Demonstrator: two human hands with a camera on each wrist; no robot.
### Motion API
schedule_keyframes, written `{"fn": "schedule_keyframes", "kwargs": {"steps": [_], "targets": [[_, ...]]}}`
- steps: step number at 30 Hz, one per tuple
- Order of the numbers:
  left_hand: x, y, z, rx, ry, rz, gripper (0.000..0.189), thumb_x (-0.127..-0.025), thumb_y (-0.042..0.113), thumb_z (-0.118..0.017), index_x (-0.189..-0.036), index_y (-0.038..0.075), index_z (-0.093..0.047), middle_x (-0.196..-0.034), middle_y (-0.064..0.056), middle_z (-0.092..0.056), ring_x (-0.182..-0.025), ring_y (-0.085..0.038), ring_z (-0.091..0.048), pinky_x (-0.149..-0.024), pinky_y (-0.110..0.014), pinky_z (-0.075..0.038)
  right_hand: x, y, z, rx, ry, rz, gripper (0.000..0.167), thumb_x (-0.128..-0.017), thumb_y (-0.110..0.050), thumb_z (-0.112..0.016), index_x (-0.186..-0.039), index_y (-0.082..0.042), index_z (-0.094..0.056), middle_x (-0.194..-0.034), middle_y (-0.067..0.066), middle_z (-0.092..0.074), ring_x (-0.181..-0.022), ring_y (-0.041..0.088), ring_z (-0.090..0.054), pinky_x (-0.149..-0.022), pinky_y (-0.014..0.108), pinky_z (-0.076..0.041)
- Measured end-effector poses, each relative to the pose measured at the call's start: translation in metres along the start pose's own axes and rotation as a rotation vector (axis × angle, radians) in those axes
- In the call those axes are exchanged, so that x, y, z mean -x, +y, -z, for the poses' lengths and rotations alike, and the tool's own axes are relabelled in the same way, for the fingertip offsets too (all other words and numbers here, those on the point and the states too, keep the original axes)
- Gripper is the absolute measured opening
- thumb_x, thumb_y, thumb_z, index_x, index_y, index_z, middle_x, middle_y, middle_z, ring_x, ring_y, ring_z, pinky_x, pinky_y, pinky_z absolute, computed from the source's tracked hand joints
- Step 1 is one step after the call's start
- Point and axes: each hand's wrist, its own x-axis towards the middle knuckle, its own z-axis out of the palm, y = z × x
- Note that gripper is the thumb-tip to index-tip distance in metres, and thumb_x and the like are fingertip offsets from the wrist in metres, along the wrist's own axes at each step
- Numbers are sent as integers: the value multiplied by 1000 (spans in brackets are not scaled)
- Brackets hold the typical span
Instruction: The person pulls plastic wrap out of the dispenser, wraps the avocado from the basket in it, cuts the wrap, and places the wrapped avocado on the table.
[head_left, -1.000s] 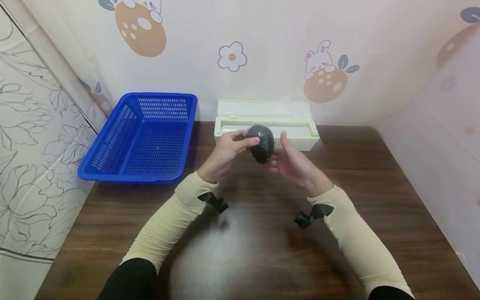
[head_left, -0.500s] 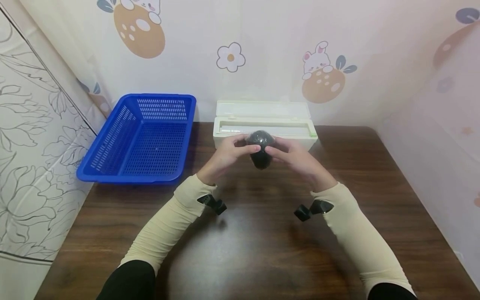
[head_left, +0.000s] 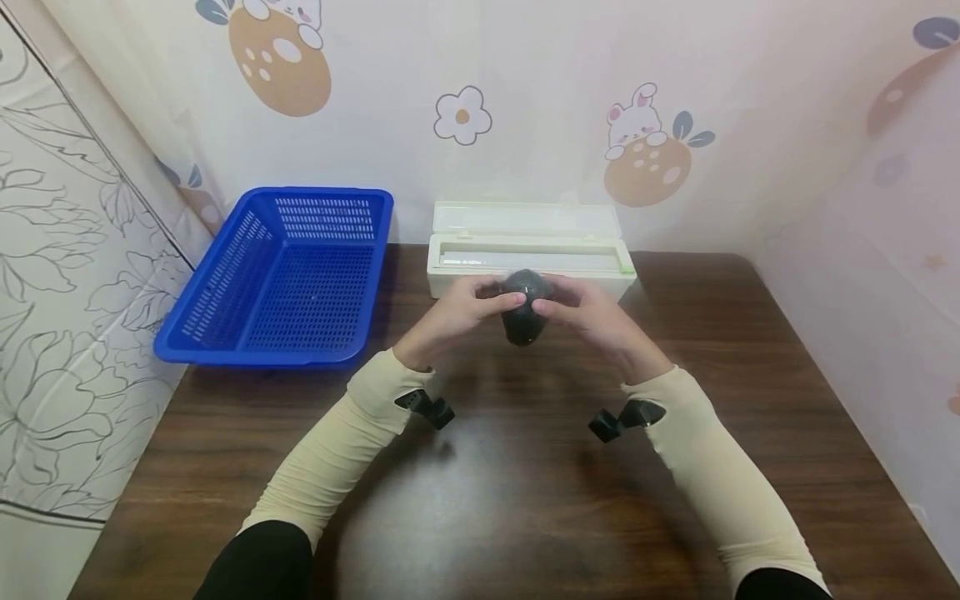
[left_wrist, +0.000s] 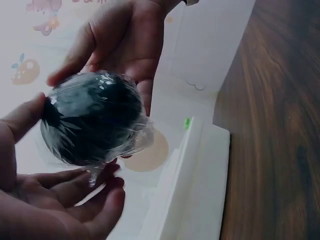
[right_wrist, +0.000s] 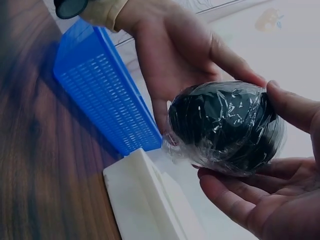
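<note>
A dark, glossy avocado (head_left: 525,325), wrapped in clear cling film, is held up between both hands above the table. My left hand (head_left: 452,315) pinches it from the left, thumb on the near face and fingers behind. From the other side my right hand (head_left: 603,321) grips it the same way, the two thumb tips close together. In the left wrist view, loose crumpled film hangs at the lower side of the avocado (left_wrist: 92,120). Wrinkled film also covers the avocado (right_wrist: 225,127) in the right wrist view. Its far side is partly hidden by the fingers.
A white cling film dispenser (head_left: 592,287) with its lid raised stands just behind the hands. To the left is a blue plastic basket (head_left: 352,360) with perforated walls. Both stand on a dark wooden table (head_left: 487,517), and a printed curtain (head_left: 540,100) hangs behind it.
My right hand, earlier open beside the avocado with its thumb raised, has closed onto it. The avocado has come slightly lower and nearer, and its tilt has changed.
</note>
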Motion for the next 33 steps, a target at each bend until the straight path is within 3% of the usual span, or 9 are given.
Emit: {"fn": "schedule_keyframes", "kwargs": {"steps": [4,11,15,20,27,33], "targets": [[1,-1,-2,-72,53,34,46,-89,40,-69,-125,13,-66,-122,-3,-68,-115,-17,-57,-104,-43,-42,0,2,0,18,53,-5,61,-92,-28,-67,-145,-7,-45,-149,14,-47,-139,31,-41,-114,56,-31],[2,-1,-4,-125,140,6,47,-88,38,-71,-125,9,-66,-124,-7,-68,-115,-18,-61,-96,-38,-49,-1,2,-2,-16,109,-26,62,-91,-27,-69,-144,-6,-46,-150,15,-46,-141,30,-39,-117,54,-28],[1,-2,-5,-106,119,8,46,-89,37,-70,-124,7,-66,-124,-8,-68,-118,-19,-61,-97,-39,-50,-3,6,-1,-56,133,-26,59,-90,-26,-70,-141,-6,-50,-148,15,-48,-142,28,-37,-117,54,-25],[-2,-8,-3,-29,62,80,43,-89,36,-69,-123,9,-67,-122,-7,-69,-119,-19,-59,-104,-44,-44,-5,12,-1,-93,123,-10,56,-90,-22,-71,-139,-4,-52,-144,16,-52,-137,27,-43,-114,49,-32],[-2,-9,-5,8,88,68,48,-87,33,-72,-127,8,-64,-126,-9,-68,-124,-23,-60,-109,-46,-41,-9,17,-1,-220,33,-19,57,-94,-7,-61,-146,-1,-38,-149,20,-45,-121,17,-55,-94,22,-51],[-2,-9,-6,-47,100,77,46,-88,36,-71,-124,7,-66,-124,-9,-69,-120,-22,-61,-105,-45,-44,-7,17,-2,-264,36,-6,56,-95,-5,-59,-145,2,-36,-148,24,-42,-113,9,-58,-92,19,-52]]}}
